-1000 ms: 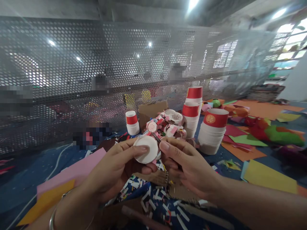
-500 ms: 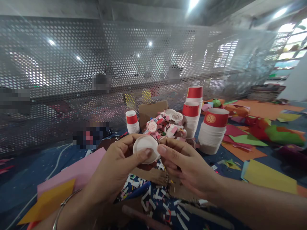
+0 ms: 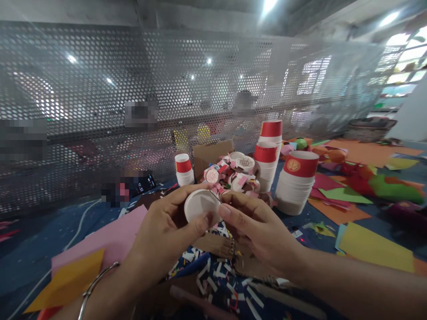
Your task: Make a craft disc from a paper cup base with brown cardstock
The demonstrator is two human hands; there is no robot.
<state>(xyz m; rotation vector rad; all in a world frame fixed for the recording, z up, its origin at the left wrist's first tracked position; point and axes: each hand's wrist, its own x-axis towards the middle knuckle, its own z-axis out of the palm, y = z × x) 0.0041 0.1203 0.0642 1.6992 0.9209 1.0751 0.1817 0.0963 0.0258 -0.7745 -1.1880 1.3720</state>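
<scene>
My left hand (image 3: pixel 167 231) is closed round a small white paper cup (image 3: pixel 199 205), its round bottom turned toward me, thumb pressed on the lower rim. My right hand (image 3: pixel 256 231) is closed too, its fingers curled against the cup's right edge. A thin dark metal tool shows between that hand and the cup; I cannot make out what it is. Both hands hover above a heap of cut paper strips (image 3: pixel 213 271) on the blue table (image 3: pixel 40 253).
Stacks of red-and-white paper cups (image 3: pixel 295 182), (image 3: pixel 267 162), (image 3: pixel 184 170) stand behind the hands, beside a brown cardboard box (image 3: pixel 211 153) and a pile of cut cup pieces (image 3: pixel 233 173). Pink and orange sheets (image 3: pixel 100 242) lie left; coloured sheets (image 3: pixel 373 249) lie right. A perforated metal screen (image 3: pixel 167 98) closes the back.
My left hand has turned the cup a little, its thumb sliding down to the lower rim. My right thumb has shifted lower along the cup's right edge, and the tool's tip is less exposed.
</scene>
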